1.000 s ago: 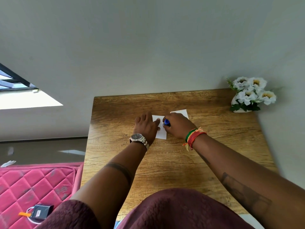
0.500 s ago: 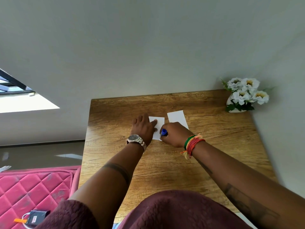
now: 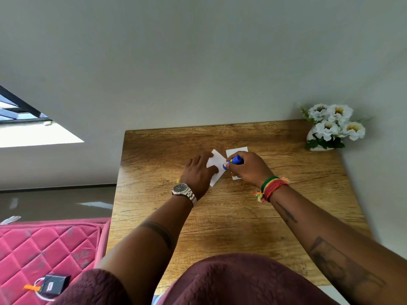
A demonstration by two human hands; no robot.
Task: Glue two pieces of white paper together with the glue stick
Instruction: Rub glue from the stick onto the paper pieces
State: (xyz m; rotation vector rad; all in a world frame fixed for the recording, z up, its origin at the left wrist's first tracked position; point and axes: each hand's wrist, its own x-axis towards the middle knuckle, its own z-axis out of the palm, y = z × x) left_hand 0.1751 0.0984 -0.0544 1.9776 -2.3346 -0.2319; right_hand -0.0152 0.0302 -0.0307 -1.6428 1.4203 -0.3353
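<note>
Head view: right hand (image 3: 248,167) grips glue stick (image 3: 234,161) (tip on left paper (image 3: 217,166)).

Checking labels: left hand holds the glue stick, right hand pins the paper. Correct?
Swapped. The head view shows the right hand gripping the glue stick, and the left hand pressing the paper flat on the table.

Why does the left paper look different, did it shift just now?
Yes. The left paper under the left hand has turned: half a second ago its edges ran parallel to the other paper; now it lies askew, a corner pointing toward the table's far edge.
</note>
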